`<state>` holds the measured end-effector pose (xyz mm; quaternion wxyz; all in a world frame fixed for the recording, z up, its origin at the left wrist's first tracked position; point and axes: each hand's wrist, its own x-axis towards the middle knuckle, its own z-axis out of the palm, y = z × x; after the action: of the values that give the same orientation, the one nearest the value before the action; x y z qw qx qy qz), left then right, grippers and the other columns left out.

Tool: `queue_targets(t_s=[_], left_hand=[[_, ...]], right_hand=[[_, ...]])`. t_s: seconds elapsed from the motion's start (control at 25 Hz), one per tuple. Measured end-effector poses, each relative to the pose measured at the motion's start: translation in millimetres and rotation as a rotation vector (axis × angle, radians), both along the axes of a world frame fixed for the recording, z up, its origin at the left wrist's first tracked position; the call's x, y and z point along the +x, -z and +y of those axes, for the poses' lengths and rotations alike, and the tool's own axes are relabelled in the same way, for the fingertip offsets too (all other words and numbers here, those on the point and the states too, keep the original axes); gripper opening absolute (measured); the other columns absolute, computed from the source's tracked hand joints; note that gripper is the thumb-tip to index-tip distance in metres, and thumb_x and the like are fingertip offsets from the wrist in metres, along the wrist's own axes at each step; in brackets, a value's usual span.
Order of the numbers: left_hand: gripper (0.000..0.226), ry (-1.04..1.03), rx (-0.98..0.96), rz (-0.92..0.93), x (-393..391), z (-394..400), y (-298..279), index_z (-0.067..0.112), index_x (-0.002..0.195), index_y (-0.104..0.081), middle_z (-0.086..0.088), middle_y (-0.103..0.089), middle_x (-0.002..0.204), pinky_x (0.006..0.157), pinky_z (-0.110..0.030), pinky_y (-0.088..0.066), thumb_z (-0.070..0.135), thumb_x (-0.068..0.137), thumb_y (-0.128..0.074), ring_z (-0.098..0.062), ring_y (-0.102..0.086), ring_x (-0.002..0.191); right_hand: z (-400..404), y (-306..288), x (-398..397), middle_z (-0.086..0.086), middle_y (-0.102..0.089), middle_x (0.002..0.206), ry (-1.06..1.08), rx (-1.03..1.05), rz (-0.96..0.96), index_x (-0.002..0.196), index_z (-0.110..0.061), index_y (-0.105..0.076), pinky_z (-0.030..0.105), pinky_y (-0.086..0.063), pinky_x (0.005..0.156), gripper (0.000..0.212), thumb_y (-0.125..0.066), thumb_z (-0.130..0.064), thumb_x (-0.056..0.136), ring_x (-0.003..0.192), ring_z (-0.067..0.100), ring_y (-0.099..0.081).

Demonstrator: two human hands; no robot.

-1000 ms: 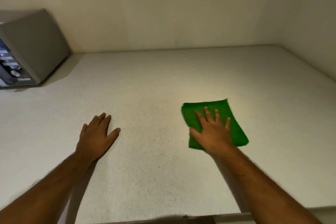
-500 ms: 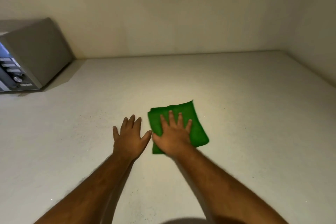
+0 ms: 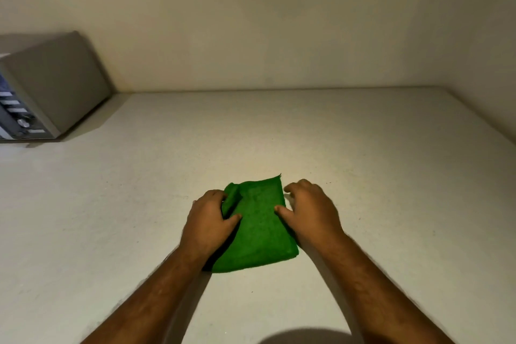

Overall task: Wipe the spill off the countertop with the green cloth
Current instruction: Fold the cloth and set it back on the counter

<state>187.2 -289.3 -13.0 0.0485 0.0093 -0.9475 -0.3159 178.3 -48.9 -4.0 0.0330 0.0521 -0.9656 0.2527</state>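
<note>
Pale speckled worktop [image 3: 363, 165], no spill discernible. Green cloth [image 3: 259, 232] looks soft, light, foldable; left hand [image 3: 208, 220] pinches its left edge, right hand [image 3: 312, 209] clasps the right.

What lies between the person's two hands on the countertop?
In the head view, the folded green cloth lies between the left hand and the right hand; both touch its edges.

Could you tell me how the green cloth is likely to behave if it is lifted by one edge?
The cloth would probably droop: its far-left corner already curls up by the left hand. It looks thin, so likely light.
</note>
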Motion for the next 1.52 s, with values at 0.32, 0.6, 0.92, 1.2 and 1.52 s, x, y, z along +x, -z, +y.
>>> queue_targets(t_s=[0.32, 0.6, 0.92, 1.2, 1.52], left_hand=[[0.034, 0.131, 0.144, 0.065, -26, 82, 1, 0.03, 0.105, -0.077, 0.017, -0.077, 0.096, 0.081, -0.023, -0.054, 0.006, 0.087, -0.062, -0.001, -0.07, 0.091], [0.028, -0.011, 0.609, 0.132, -85, 180, -14, 0.035, 0.091, -0.073, 0.011, -0.077, 0.088, 0.062, -0.01, -0.048, 0.01, 0.097, -0.065, -0.004, -0.071, 0.079], [0.027, 0.047, 0.859, 0.038, -181, 275, -21, 0.031, 0.11, -0.074, 0.007, -0.079, 0.104, 0.084, -0.038, -0.061, 0.012, 0.103, -0.056, -0.016, -0.076, 0.097], [0.037, 0.058, 0.672, 0.107, -282, 321, -33, 0.028, 0.141, -0.057, 0.015, -0.07, 0.127, 0.1, -0.031, -0.054, 0.021, 0.104, -0.06, -0.012, -0.067, 0.122], [0.061, 0.444, -0.212, 0.065, -270, 316, 24, 0.025, 0.164, -0.035, -0.003, -0.028, 0.175, 0.131, -0.046, -0.022, 0.046, 0.108, -0.045, -0.025, -0.027, 0.16]], right_hand=[[41, 25, -9, -0.004, -0.061, 0.121, -0.033, 0.086, 0.086, 0.113, -0.023, -0.073, 0.041, -0.047, 0.083, 0.019, -0.07, -0.035, 0.099, 0.111, 0.024, -0.057], [170, 13, -51, -0.008, -0.073, 0.087, 0.227, -0.514, 0.032, 0.1, -0.031, -0.07, 0.041, -0.058, 0.072, 0.01, -0.074, -0.023, 0.099, 0.081, 0.019, -0.071], [256, 13, -128, -0.01, -0.076, 0.122, 0.257, -0.944, 0.083, 0.123, -0.047, -0.074, 0.052, -0.065, 0.097, 0.06, -0.059, 0.008, 0.102, 0.111, 0.019, -0.076], [284, -13, -210, 0.006, -0.053, 0.159, 0.297, -0.511, 0.378, 0.155, -0.019, -0.058, 0.051, -0.047, 0.12, 0.055, -0.067, -0.004, 0.102, 0.141, 0.025, -0.054], [303, 19, -218, 0.005, -0.065, 0.14, 0.308, 0.145, 0.052, 0.137, -0.02, -0.068, 0.051, -0.049, 0.1, 0.044, -0.062, -0.049, 0.104, 0.124, 0.03, -0.058]])
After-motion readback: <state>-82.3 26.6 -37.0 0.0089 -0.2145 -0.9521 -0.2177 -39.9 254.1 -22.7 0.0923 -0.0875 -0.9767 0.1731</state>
